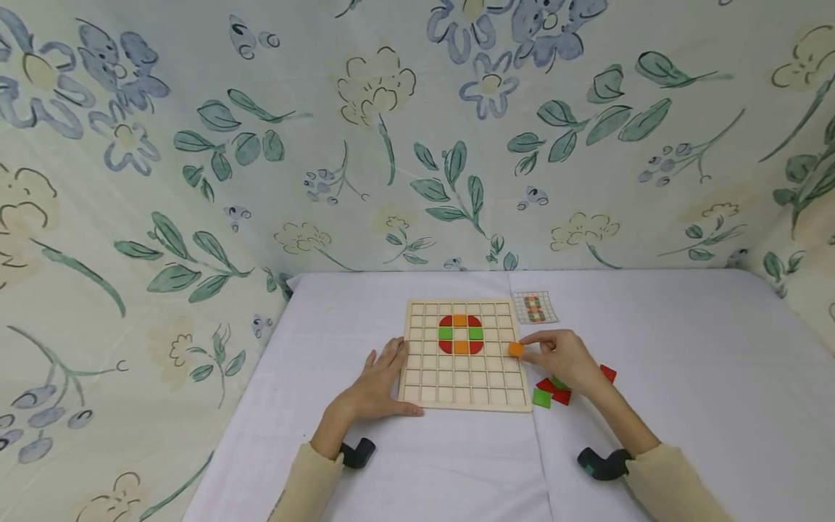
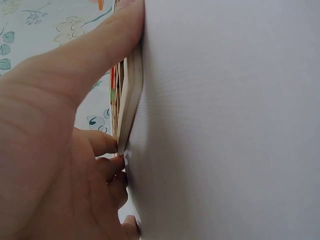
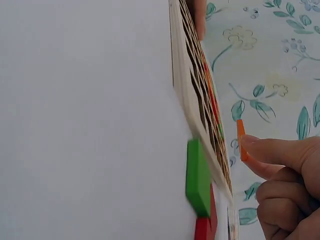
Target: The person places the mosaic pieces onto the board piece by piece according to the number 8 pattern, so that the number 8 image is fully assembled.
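A wooden grid board [image 1: 433,380] lies on the white cloth. Red rounded tiles [image 1: 446,347], green square tiles [image 1: 476,333] and orange square tiles [image 1: 459,320] form a ring in its upper middle. My left hand [image 1: 375,384] rests at the board's lower left corner, fingers along the left side and thumb by the front edge. Between thumb and index finger, my right hand [image 1: 570,359] pinches an orange square tile [image 1: 515,349] over the board's right edge. In the right wrist view that orange tile [image 3: 242,141] stands on edge, above the board.
Loose red tiles [image 1: 562,397] and green tiles [image 1: 542,398] lie right of the board, partly under my right hand. A small pattern card [image 1: 553,317] sits by the board's upper right corner. Flowered fabric [image 1: 391,145] hangs behind the table.
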Tool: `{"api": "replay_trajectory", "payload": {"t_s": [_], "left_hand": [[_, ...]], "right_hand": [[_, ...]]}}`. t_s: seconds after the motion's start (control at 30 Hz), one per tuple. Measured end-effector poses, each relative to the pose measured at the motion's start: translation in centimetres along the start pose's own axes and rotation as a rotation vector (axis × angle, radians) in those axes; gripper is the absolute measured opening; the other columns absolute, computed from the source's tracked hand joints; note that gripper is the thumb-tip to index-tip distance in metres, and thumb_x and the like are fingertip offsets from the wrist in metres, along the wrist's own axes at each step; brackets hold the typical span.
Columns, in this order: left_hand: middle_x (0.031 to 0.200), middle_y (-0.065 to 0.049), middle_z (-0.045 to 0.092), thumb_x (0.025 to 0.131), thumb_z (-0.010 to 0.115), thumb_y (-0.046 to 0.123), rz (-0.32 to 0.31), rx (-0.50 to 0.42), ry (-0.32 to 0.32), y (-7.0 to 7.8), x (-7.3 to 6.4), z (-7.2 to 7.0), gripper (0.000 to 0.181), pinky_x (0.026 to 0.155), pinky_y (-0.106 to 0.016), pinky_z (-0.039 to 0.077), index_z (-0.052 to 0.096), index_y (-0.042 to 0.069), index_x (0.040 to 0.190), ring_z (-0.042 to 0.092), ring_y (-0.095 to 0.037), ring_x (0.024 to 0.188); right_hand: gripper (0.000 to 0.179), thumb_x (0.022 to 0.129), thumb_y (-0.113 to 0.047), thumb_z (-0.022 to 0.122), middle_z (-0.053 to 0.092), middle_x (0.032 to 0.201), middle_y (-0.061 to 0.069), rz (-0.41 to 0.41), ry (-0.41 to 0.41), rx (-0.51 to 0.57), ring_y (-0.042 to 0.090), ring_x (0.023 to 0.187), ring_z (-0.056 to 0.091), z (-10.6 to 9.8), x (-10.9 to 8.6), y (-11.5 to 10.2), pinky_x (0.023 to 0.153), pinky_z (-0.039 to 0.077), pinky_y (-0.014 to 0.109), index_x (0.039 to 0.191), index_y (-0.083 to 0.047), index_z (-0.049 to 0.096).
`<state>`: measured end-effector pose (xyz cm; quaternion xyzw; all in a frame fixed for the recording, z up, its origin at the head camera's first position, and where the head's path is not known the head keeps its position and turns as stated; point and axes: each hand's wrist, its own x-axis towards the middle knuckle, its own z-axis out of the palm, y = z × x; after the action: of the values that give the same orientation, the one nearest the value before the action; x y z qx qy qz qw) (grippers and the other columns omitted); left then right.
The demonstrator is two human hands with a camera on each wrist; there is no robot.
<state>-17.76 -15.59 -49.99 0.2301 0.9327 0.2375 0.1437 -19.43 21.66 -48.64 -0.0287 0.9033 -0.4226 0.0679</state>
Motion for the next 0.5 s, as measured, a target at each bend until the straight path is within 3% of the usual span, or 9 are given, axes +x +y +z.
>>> {"api": "replay_trajectory", "payload": {"t_s": [0.5], "left_hand": [[0.175, -0.016, 0.003, 0.08, 0.083, 0.06, 0.004, -0.001, -0.002, -0.1, 0.0, -0.1, 0.126, 0.131, -0.062, 0.003, 0.01, 0.003, 0.166, 0.004, -0.032, 0.164]], "right_hand": [[0.023, 0.086, -0.018, 0.085, 0.032, 0.059, -0.004, -0.058, -0.078, 0.046, 0.013, 0.055, 0.031, 5.2, 1.0, -4.4, 0.051, 0.025, 0.022, 0.107, -0.009, 0.081]]}}
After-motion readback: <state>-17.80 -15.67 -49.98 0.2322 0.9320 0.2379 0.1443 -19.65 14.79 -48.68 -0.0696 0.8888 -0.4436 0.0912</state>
